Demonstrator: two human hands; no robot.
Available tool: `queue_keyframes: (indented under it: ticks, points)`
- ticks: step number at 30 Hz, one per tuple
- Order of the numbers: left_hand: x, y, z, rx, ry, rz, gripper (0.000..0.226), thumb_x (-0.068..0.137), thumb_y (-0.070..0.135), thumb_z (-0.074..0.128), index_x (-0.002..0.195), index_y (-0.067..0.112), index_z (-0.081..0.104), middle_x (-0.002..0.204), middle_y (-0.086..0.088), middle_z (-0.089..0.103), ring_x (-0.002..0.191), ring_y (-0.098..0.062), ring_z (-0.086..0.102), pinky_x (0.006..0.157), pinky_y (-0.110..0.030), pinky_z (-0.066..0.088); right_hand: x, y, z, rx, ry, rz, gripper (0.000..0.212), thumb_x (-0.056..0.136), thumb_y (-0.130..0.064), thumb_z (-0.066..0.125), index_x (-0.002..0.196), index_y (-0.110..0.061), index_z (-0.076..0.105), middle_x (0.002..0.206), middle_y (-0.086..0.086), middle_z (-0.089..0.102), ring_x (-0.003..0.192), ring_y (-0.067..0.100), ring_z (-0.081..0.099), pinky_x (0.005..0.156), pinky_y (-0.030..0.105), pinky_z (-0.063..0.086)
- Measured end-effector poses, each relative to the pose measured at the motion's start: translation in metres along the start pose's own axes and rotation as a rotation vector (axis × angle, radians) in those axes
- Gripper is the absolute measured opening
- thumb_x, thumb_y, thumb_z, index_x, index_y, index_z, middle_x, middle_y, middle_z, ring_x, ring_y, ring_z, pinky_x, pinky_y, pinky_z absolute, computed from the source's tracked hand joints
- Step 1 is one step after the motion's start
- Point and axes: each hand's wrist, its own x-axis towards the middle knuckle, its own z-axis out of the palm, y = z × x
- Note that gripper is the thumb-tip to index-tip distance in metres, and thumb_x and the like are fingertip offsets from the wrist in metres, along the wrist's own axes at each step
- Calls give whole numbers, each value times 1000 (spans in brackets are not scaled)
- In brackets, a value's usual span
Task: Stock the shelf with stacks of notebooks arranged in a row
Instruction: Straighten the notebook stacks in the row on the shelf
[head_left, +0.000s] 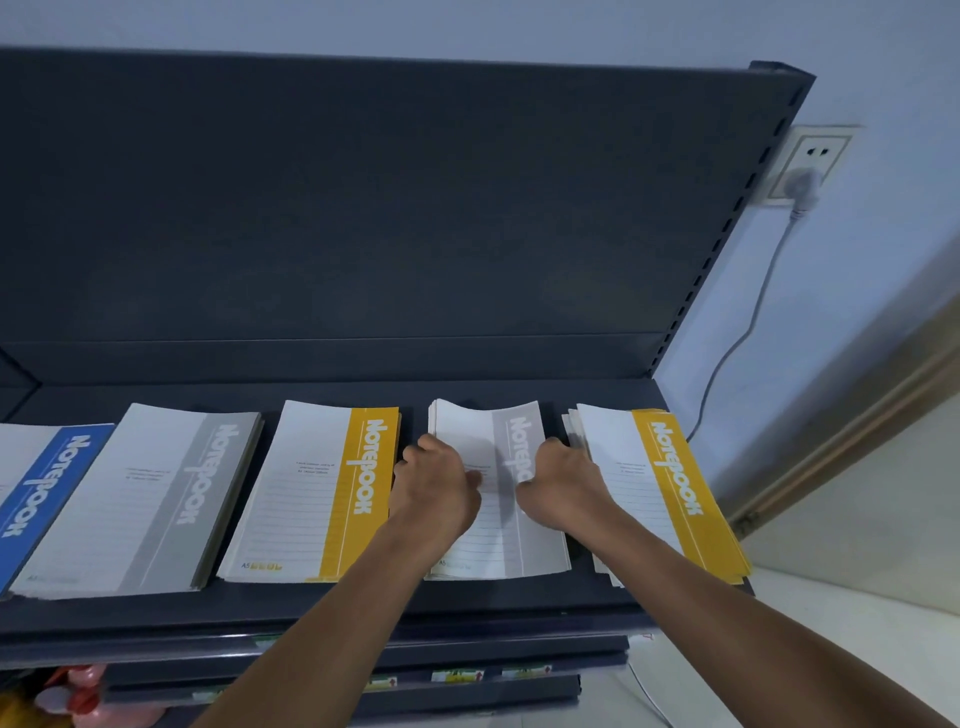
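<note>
Head view, left hand (439, 480) and right hand (563, 480) both gripping the grey notebook stack (498, 540) by its sides, five stacks across the shelf (363, 608)

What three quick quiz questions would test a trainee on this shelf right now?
1. True or false: both hands rest on the grey stack between two yellow stacks.
2. Which colour is the leftmost stack: A blue, B yellow, C grey?
3. How many stacks are in the row?

Key: 1 true, with left hand and right hand on it, yellow stacks and at either side. 2 A. 3 five.
</note>
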Motion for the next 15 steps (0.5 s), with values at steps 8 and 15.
queue_keyframes:
  ticks: [8,15]
  points:
    - [-3,8,-3,211,154,83,81,88,46,66,144,0,28,136,-16,39,124,-31,42,94,-34,46,2,4,3,-21,84,-26,32,87,-23,69,111,-11,51,116,7,56,102,28,59,74,29,42]
    - [-19,51,-18,49,340,287,57,95,42,57,138,9,38,134,-11,47,125,-29,45,98,-35,45,-2,15,-22,-20,308,-131,45,92,-27,65,130,-9,49,123,12,56,112,30,58,85,33,48]
